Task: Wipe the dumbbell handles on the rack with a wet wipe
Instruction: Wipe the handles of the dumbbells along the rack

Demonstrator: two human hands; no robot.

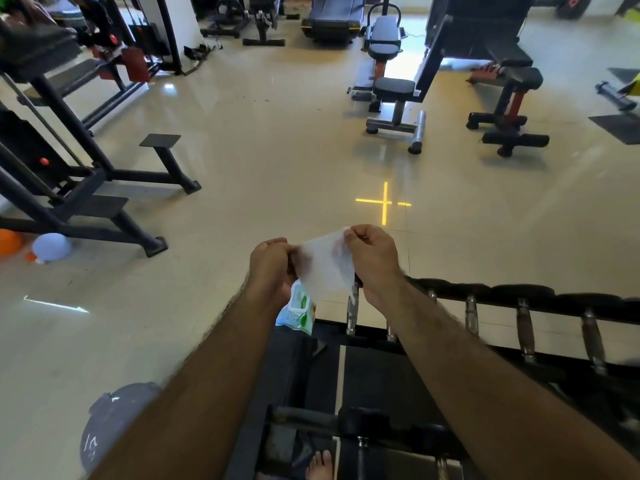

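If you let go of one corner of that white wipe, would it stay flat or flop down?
Probably flop. The wet wipe already sags between the left hand and the right hand, so it looks limp. It seems thin, with the skin showing through, so likely very light and easy to tear.

Black rack [374, 341] carries dumbbells [524, 327], chrome handles; lower tier blurred, maybe more.

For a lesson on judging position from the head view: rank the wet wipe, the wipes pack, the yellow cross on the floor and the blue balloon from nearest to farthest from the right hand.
1. Wet wipe: pinched by the right hand.
2. Wipes pack: just below, to the left.
3. Yellow cross: on the floor beyond.
4. Blue balloon: far left.
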